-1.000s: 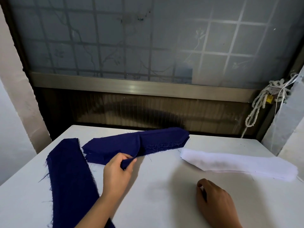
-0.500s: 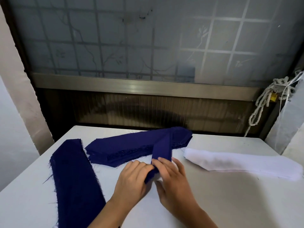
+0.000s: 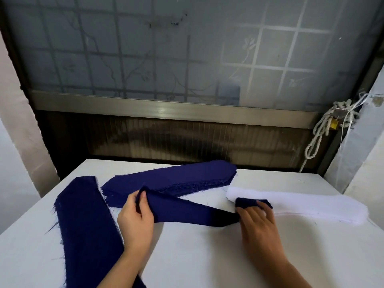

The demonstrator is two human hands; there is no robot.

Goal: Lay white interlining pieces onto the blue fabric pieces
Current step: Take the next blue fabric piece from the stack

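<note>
A single blue fabric piece [image 3: 187, 210] stretches across the middle of the white table [image 3: 207, 256]. My left hand [image 3: 135, 221] pinches its left end, and my right hand [image 3: 257, 221] holds its right end with fingers curled over it. Behind it lies a stack of blue fabric pieces [image 3: 172, 179]. A stack of white interlining pieces [image 3: 301, 206] lies to the right; the held piece's right end overlaps its left tip. Another long blue fabric strip [image 3: 87, 229] lies on the left.
A frosted window with a metal sill rises behind the table's far edge. A knotted white rope [image 3: 324, 129] hangs at the back right. Bare table surface lies near me, between and in front of my arms.
Both hands have pulled one blue piece off the stack and spread it out; my right hand moved right to the interlining's tip, my left stayed at the left end.
</note>
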